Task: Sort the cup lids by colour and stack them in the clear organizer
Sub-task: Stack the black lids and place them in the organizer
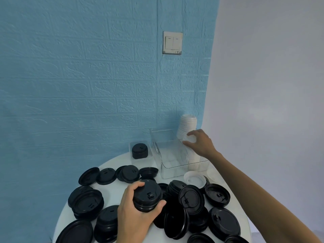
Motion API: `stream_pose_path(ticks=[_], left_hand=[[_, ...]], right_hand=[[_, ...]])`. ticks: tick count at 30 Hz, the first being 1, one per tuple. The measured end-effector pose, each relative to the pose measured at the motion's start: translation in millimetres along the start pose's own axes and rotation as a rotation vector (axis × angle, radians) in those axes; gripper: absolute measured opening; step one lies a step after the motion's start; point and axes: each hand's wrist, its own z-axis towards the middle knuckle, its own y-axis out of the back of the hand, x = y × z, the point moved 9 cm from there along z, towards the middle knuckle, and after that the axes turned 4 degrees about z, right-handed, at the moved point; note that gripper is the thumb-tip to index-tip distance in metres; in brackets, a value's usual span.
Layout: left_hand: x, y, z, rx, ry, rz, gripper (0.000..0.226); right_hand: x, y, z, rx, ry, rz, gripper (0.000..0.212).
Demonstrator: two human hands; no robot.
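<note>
While black lids (217, 195) litter the surface (112, 200) before the organizer (175, 165), left hand (135, 216) fingers clamp a black stack (147, 196); right hand (201, 142) fingers pinch a white lid (190, 139) at the organizer's white stack (187, 125).

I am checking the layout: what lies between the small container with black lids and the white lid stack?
Head view: only the clear organizer lies between the small container and white stack.

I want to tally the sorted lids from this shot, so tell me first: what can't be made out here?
Head view only:
- White lid stack: its lower part blurs behind the clear organizer wall and the right hand, so no count.
- Lid in the right hand: blurred; grip unclear.
- Stack of black lids in the left hand: fingers cover part of it.
- Black lids at the bottom edge: cut off.
</note>
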Motion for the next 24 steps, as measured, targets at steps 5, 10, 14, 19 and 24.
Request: stream_pose_path(ticks=[5,10,14,19,24], left_hand=[[1,-1,3,0.002,-0.014,0.009,0.078],[1,0,3,0.0,-0.012,-0.001,0.076],[1,0,3,0.002,-0.009,0.0,0.078],[-2,1,2,0.001,-0.012,0.01,0.075],[-4,0,0,0.003,-0.014,-0.002,0.075]], right_hand=[[-11,-4,4,-0.037,-0.018,0.001,0.05],[-19,-12,2,-0.038,-0.033,-0.017,0.049],[-24,-19,-4,-0.038,-0.028,-0.036,0.051],[-20,-13,-11,0.022,0.015,-0.059,0.06],[-2,18,-55,-0.14,0.126,-0.056,0.049]])
